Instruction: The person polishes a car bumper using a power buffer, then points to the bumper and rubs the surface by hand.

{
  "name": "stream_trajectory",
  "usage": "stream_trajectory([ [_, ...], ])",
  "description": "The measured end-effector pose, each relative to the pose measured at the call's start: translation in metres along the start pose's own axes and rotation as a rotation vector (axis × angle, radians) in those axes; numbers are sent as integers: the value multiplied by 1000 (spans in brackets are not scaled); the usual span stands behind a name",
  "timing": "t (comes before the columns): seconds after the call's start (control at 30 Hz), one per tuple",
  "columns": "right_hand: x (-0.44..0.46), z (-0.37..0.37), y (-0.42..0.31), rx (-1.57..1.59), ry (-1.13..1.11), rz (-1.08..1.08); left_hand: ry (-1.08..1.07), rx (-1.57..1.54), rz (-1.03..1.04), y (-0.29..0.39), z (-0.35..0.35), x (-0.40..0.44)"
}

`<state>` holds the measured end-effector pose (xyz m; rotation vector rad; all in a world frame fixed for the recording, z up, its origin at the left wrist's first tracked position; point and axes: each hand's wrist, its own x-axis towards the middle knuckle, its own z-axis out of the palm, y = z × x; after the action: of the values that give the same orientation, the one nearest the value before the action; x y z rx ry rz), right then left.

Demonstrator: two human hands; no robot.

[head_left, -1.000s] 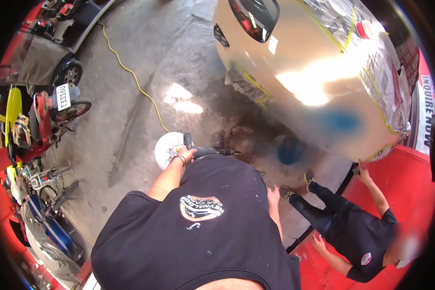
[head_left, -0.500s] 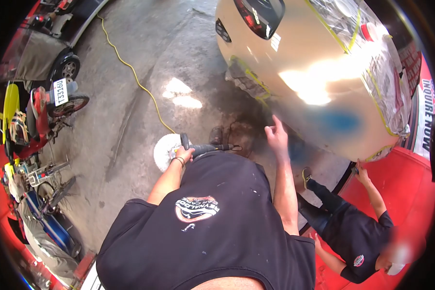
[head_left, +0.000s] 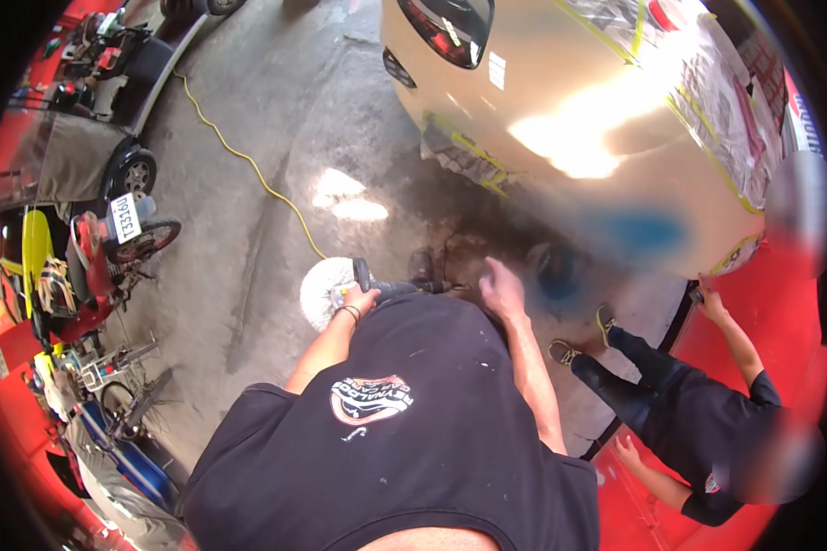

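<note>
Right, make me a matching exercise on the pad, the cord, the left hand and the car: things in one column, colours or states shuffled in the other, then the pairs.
Things
1. Pad
2. Cord
3. Left hand
4. Car

Colours or states
A. Gripping the polisher
B. Beige, partly masked
C. White and fluffy
D. Yellow, lying across the floor

Pairs: 1-C; 2-D; 3-A; 4-B

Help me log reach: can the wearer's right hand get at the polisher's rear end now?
Probably yes: the right hand, seemingly empty, is near the polisher's rear end, with nothing visible between them; the left hand grips it farther forward, by the white pad.
</note>
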<state>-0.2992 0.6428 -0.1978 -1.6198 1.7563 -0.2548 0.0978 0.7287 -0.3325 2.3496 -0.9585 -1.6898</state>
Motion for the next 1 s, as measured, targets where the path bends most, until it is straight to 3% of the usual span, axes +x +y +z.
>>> stream_trajectory([
  [0.17, 35, -32, -24, -64, 22, 24, 32, 35, 11, 7, -4, 3],
  [0.33, 107, -79, -36, -486, 5, -108, 33, -50, 3, 15, -6, -9],
  [0.53, 150, -127, -76, -256, 119, -21, 121, 60, 200, 18, -5, -38],
  [0.67, 114, -97, -56, -66, 83, -113, -29, 202, 63, -13, -8, 12],
  [0.73, 78, -93, -31, -33, -22, -52, 15, 118, 39, -65, -2, 60],
  [0.87, 8, -104, 74, 72, -138, 253, -17, 421, 44, -39, 8, 61],
  [1.0, -76, -94, 223, 133, 21, 564, 58, 603, 168, -6, 34, 42],
])
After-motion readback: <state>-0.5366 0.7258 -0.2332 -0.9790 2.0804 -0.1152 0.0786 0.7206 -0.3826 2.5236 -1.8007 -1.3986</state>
